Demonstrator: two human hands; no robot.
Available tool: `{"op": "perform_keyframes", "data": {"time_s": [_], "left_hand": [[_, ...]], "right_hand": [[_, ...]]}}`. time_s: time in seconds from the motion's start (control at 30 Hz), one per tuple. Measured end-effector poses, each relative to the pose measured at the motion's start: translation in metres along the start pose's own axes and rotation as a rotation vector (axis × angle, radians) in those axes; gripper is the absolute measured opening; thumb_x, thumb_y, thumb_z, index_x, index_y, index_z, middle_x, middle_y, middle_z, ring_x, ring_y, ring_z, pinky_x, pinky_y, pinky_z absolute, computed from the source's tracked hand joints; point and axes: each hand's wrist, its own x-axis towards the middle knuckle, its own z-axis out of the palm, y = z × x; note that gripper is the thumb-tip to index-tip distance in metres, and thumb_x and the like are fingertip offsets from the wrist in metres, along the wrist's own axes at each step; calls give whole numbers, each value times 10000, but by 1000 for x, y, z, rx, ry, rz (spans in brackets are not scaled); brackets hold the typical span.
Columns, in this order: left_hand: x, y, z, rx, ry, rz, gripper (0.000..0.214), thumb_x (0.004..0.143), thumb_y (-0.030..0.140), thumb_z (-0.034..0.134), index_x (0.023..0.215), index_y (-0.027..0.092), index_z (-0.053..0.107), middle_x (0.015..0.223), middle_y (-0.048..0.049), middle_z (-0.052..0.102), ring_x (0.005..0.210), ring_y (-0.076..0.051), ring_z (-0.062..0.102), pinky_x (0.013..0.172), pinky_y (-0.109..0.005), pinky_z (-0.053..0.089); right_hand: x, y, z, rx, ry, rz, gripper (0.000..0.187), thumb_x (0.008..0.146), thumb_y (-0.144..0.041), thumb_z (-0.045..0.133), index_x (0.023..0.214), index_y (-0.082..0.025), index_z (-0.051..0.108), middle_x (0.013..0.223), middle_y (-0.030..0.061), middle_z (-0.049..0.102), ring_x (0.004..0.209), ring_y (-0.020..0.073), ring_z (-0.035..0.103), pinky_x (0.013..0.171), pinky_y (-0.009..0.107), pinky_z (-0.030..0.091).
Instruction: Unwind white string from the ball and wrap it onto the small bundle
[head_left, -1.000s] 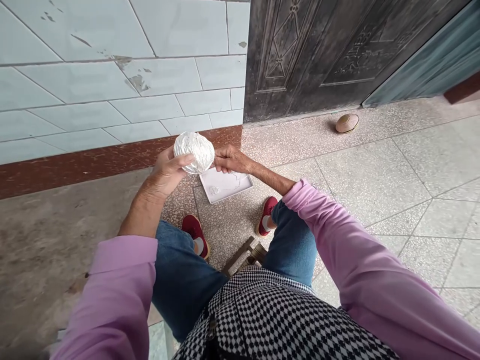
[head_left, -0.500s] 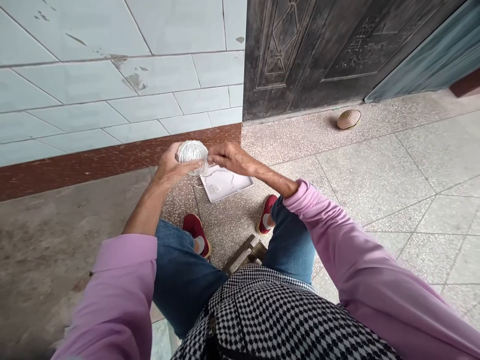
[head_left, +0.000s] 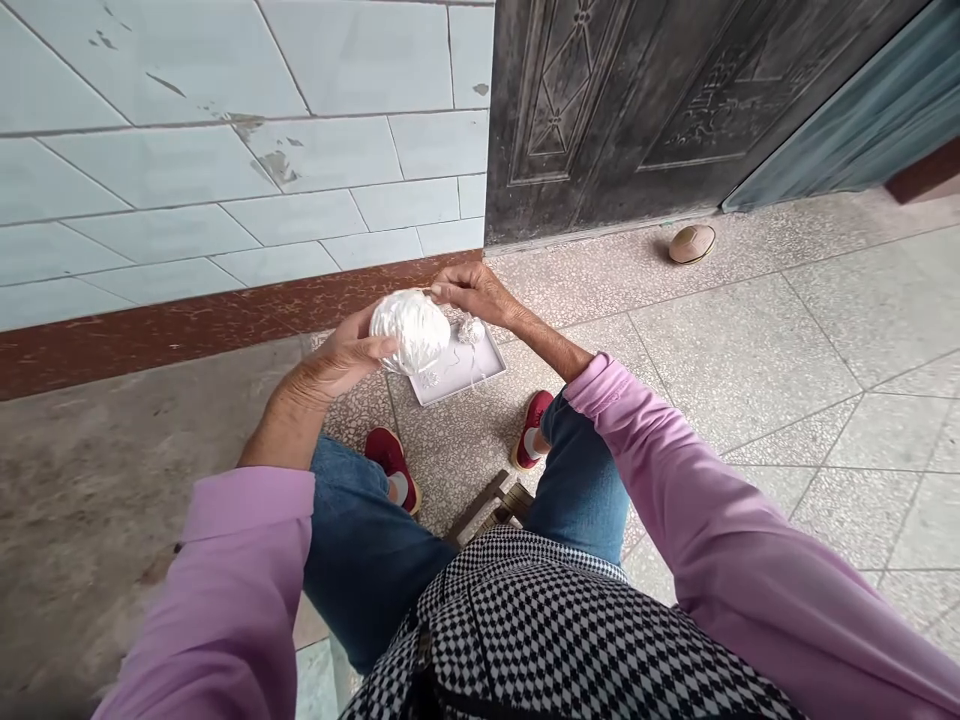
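Observation:
My left hand (head_left: 341, 355) grips a large white ball of thread (head_left: 409, 331) from its left side, held out over my knees. My right hand (head_left: 472, 292) is just beyond and to the right of the ball, its fingertips pinched on a thin strand of the thread that runs from the ball. A small white clump of thread (head_left: 471, 329) hangs below that hand. Under both hands a flat white tray (head_left: 486, 362) lies on the floor, with a small knot of thread on it.
I sit on a low wooden stool (head_left: 496, 505), red shoes (head_left: 390, 462) on speckled floor tiles. A pale tiled wall (head_left: 225, 150) with a red skirting stands on the left, a dark embossed door (head_left: 637, 90) ahead. A small round tan object (head_left: 691, 243) lies by the door.
The ball dipped and then came back up, turning in my left hand. My right hand moved from the ball's right side up past its top, drawing thread out; a small clump now hangs below it.

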Motion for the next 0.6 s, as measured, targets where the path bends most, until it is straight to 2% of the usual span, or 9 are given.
{"op": "perform_keyframes", "data": {"time_s": [0.1,0.17,0.27,0.4,0.47,0.6], "left_hand": [[2,7,6,-65,74,74,1258,561,815,1103,1609,188,797,1432,-250,894,1630,-610,720,1210,-695,704],[5,11,9,-73,119,119,1289,558,901,1062,1610,213,782,1476,-252,887,1682,-603,678,1214,-695,700],[9,14,6,-97,192,171,1204,579,926,1008,1555,260,779,1538,-220,881,1761,-566,595,1238,-667,685],[13,6,-17,-181,332,272,992,633,884,996,1402,295,784,1672,-142,837,1816,-477,529,1284,-567,650],[14,-2,-36,-252,436,317,967,582,903,1025,1293,302,763,1719,-97,806,1822,-448,515,1262,-504,652],[13,-19,-77,-355,640,370,974,487,932,1022,1157,318,674,1643,-33,809,1818,-422,499,1186,-455,680]], "right_hand": [[5,11,22,-58,75,-123,489,1306,-156,719,831,-186,609,750,-36,602,811,115,584,780,245,422],[5,17,36,-62,-9,-143,430,1298,-118,699,872,-165,666,757,-37,650,712,100,592,718,204,454],[3,20,44,25,-107,-108,315,1309,-78,643,1023,-137,761,752,-37,680,628,94,595,604,162,454],[-3,14,32,103,-178,27,245,1263,-4,665,1082,-132,768,779,-23,728,617,100,643,518,149,448],[-7,12,20,88,-219,106,229,1197,59,698,1105,-135,779,793,-17,760,628,113,680,513,156,466],[-17,19,-12,-34,-248,258,250,1109,115,759,1091,-125,826,812,4,812,665,126,737,533,154,491]]}}
